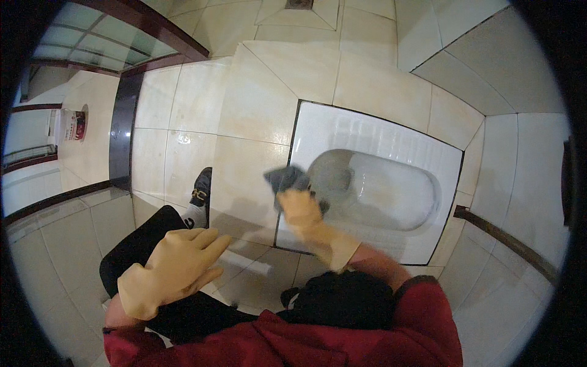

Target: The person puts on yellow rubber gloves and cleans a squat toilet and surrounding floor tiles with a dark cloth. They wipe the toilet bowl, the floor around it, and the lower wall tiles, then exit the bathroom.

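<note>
A white ceramic squat toilet [385, 192] is set into the tiled floor before me. My right hand [300, 211], in a yellow rubber glove, grips a dark grey cloth [289, 179] over the toilet's left edge. Both the cloth and that hand are blurred. Over my bent left leg [137, 247] hangs my left hand [190, 257], gloved the same way, with nothing in it. Its fingers are stretched out, the thumb apart from them.
A dark stone threshold [121, 133] runs along the left, under a framed glass door [110, 32]. Beyond it stands a white bucket [71, 125] bearing writing. A brown pipe [504, 243] lies along the right wall. At the top is a floor drain [299, 4].
</note>
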`<state>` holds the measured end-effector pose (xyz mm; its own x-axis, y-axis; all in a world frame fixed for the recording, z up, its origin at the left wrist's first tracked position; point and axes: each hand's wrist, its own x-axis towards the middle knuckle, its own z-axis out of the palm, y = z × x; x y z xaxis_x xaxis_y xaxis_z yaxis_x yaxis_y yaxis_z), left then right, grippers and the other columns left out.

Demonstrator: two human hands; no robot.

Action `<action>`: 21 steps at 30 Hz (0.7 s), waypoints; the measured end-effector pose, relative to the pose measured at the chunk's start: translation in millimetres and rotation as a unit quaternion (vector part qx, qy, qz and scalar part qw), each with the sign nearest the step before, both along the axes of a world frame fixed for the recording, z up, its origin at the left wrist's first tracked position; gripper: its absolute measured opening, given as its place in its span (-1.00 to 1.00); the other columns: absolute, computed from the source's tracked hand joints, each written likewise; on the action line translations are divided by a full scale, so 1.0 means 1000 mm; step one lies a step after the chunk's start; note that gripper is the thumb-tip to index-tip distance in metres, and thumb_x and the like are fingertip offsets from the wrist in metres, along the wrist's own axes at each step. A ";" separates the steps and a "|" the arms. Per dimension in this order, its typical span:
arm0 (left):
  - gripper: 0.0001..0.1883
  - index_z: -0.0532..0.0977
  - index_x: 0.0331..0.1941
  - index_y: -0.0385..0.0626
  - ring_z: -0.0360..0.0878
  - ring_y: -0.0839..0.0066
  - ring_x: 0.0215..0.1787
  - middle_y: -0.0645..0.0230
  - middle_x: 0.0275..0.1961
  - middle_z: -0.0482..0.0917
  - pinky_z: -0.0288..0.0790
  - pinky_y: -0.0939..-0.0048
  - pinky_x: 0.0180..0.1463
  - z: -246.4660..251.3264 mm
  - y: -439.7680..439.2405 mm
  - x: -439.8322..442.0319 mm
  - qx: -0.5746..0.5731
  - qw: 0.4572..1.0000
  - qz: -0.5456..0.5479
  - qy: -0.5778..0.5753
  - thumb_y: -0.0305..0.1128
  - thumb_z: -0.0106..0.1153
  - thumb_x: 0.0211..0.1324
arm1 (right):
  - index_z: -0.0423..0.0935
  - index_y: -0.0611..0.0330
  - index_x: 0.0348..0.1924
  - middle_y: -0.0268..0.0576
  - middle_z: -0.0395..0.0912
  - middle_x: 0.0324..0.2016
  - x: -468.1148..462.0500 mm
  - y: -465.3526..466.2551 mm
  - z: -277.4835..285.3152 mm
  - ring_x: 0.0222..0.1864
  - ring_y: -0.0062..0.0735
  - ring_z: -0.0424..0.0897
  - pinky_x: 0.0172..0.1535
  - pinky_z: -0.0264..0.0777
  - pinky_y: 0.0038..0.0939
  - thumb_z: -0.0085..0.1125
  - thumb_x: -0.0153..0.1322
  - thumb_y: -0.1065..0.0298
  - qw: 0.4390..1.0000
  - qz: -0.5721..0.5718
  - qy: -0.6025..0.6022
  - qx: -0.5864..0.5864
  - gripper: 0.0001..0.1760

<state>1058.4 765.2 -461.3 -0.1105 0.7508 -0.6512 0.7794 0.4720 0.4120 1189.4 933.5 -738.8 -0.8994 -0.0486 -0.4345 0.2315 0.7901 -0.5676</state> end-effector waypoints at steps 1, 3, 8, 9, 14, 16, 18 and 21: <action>-0.39 0.41 0.24 -0.22 0.63 0.05 0.13 0.04 0.15 0.59 0.55 0.14 0.14 -0.001 0.003 0.000 0.001 1.000 0.001 -0.003 -0.25 0.34 0.12 | 0.58 0.17 0.15 0.08 0.63 -0.17 0.024 -0.022 0.001 -0.15 0.14 0.71 -0.12 0.66 -0.03 0.08 0.39 0.55 1.000 -0.019 0.003 -0.009 -0.55; -0.40 0.41 0.25 -0.21 0.63 0.05 0.13 0.04 0.16 0.59 0.55 0.13 0.15 0.000 0.011 0.000 -0.021 1.000 -0.014 0.006 -0.26 0.32 0.15 | 0.54 0.12 0.23 0.13 0.62 -0.18 0.065 -0.059 -0.021 -0.14 0.14 0.70 -0.14 0.63 0.01 0.10 0.38 0.55 0.994 -0.059 0.053 -0.081 -0.48; -0.43 0.39 0.27 -0.19 0.60 0.02 0.18 0.02 0.21 0.57 0.51 0.07 0.20 -0.011 0.016 -0.002 -0.042 0.998 -0.040 0.022 -0.27 0.27 0.22 | 0.44 -0.01 0.34 0.11 0.64 -0.15 0.128 -0.032 0.000 -0.11 0.22 0.66 -0.11 0.59 0.06 0.19 0.35 0.51 0.987 -0.085 -0.035 -0.131 -0.34; -0.43 0.39 0.28 -0.19 0.60 0.00 0.19 0.01 0.23 0.56 0.50 0.06 0.22 -0.015 0.015 -0.002 -0.034 0.997 -0.055 0.032 -0.28 0.27 0.23 | 0.40 -0.04 0.38 0.10 0.64 -0.14 0.142 -0.016 0.002 -0.09 0.25 0.65 -0.10 0.60 0.08 0.21 0.34 0.51 0.988 -0.095 -0.069 -0.101 -0.29; -0.43 0.39 0.27 -0.17 0.61 -0.07 0.12 0.01 0.16 0.60 0.50 0.03 0.15 -0.010 0.035 0.005 -0.027 0.999 -0.038 0.018 -0.36 0.29 0.17 | 0.51 0.01 0.28 0.18 0.65 -0.20 0.225 0.051 -0.009 -0.14 0.30 0.64 -0.11 0.54 0.09 0.17 0.30 0.51 0.941 -0.338 -0.006 0.030 -0.36; -0.46 0.42 0.21 -0.18 0.64 -0.03 0.03 0.05 0.09 0.63 0.53 0.06 0.04 -0.012 0.043 0.002 -0.033 0.998 -0.044 0.006 -0.36 0.33 0.15 | 0.52 0.08 0.27 0.22 0.65 -0.16 0.265 0.083 -0.010 -0.13 0.35 0.62 -0.07 0.52 0.07 0.17 0.26 0.60 0.906 -0.415 0.028 0.077 -0.33; -0.46 0.41 0.22 -0.18 0.63 -0.04 0.02 0.05 0.09 0.63 0.51 0.04 0.02 -0.016 0.033 -0.002 -0.015 0.999 -0.039 0.015 -0.37 0.31 0.15 | 0.53 0.16 0.24 0.27 0.65 -0.08 0.291 0.114 0.000 -0.09 0.36 0.62 0.01 0.52 0.03 0.13 0.25 0.69 0.868 -0.472 0.040 0.147 -0.34; -0.46 0.40 0.22 -0.19 0.62 -0.06 0.03 0.05 0.08 0.63 0.50 0.01 0.02 -0.014 0.038 -0.003 -0.015 0.998 -0.049 0.023 -0.37 0.30 0.16 | 0.51 0.24 0.25 0.29 0.63 0.02 0.365 0.164 -0.035 0.00 0.35 0.61 0.13 0.49 -0.04 0.11 0.27 0.72 0.774 -0.589 0.164 0.165 -0.36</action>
